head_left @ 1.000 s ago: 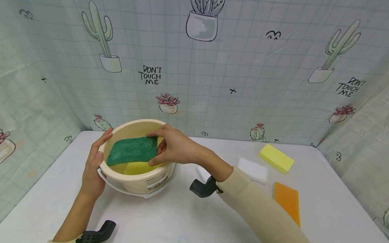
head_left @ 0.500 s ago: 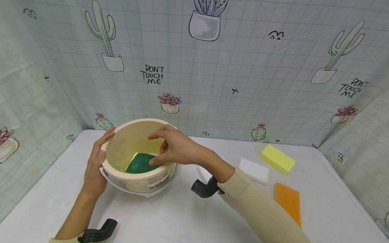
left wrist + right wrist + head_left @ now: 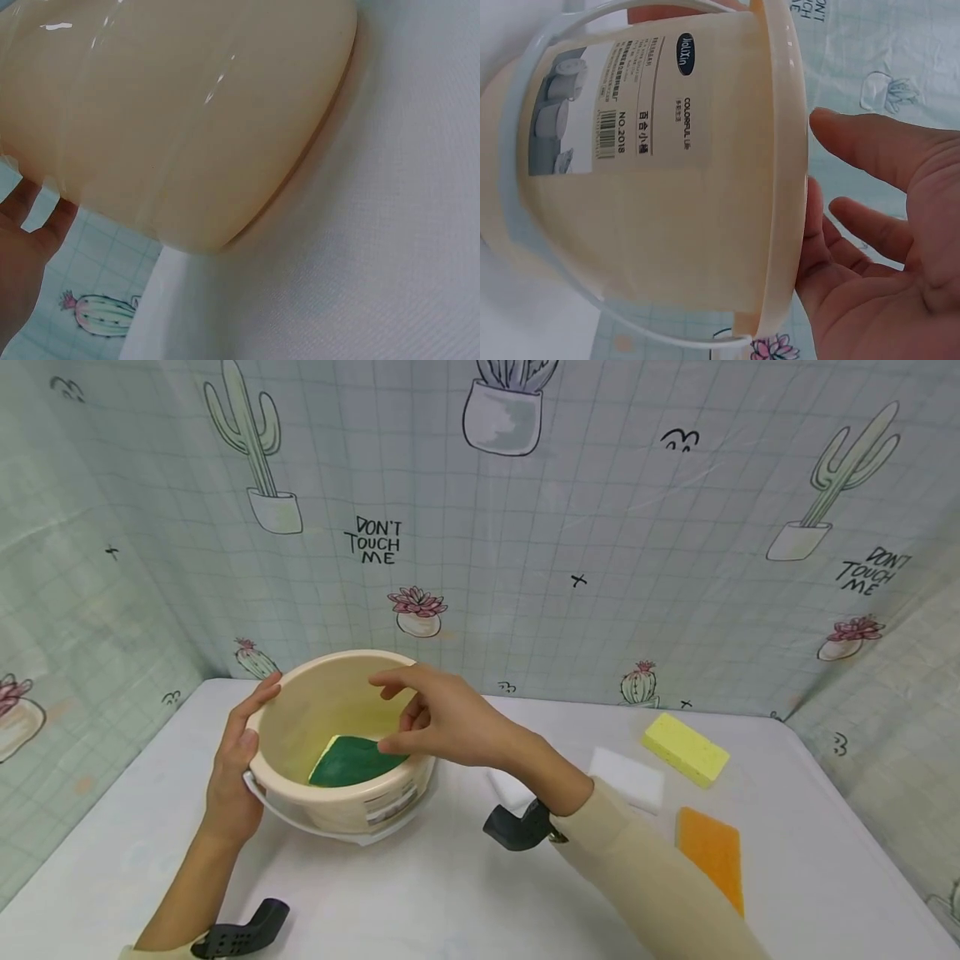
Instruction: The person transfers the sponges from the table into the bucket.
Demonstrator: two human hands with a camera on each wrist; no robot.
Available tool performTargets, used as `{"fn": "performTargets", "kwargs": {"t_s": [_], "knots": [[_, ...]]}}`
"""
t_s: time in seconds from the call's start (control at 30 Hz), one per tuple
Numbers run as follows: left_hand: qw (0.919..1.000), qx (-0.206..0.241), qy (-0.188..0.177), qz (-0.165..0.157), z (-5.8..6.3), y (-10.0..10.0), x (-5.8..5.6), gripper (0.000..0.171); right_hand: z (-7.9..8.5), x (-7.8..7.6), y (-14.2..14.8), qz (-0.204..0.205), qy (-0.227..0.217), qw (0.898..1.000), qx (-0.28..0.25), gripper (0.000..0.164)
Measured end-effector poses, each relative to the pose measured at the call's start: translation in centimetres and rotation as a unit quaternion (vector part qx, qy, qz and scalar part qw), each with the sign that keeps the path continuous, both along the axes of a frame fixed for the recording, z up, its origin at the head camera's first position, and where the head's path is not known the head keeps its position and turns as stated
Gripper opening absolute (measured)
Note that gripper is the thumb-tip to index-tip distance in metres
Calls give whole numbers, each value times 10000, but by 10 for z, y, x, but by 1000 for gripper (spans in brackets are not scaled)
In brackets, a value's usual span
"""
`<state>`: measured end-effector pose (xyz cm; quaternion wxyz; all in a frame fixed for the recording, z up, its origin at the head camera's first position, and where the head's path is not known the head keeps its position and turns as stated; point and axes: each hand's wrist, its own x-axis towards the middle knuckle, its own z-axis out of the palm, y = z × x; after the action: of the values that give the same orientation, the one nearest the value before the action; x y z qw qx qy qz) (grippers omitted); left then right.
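A cream bucket [image 3: 341, 806] with a white handle stands tilted on the table in the head view. My left hand [image 3: 236, 772] holds its left side by the rim; in the left wrist view, some of those fingers [image 3: 56, 225] show against the bucket's outer wall. Inside lies a sponge [image 3: 356, 762] with a green face and a yellow edge. My right hand [image 3: 457, 717] is over the bucket's right rim, thumb and forefinger apart with nothing between them. In the right wrist view this hand [image 3: 892, 225] is beside the rim, and the bucket's label [image 3: 619, 109] shows.
To the right on the white table [image 3: 480, 893] lie a yellow sponge [image 3: 686, 749], a white block [image 3: 628, 778] and an orange sponge [image 3: 708, 852]. Another white piece [image 3: 510, 787] is partly behind my right wrist. A cactus-print curtain [image 3: 510, 527] hangs behind.
The green sponge dropped from my right hand into the bucket, over where a yellow sponge showed. The right hand then shifted slightly right, holding nothing. The left hand stayed on the bucket.
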<state>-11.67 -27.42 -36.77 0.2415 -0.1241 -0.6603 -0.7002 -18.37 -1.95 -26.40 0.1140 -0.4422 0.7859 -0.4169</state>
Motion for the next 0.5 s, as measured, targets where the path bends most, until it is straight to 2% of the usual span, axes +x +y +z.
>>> {"fn": "performTargets", "kwargs": {"t_s": [0.5], "knots": [[9999,25,43,-110,-1,-1,-1,53,-13,5,53,-501,299,9955,-743,61]]}}
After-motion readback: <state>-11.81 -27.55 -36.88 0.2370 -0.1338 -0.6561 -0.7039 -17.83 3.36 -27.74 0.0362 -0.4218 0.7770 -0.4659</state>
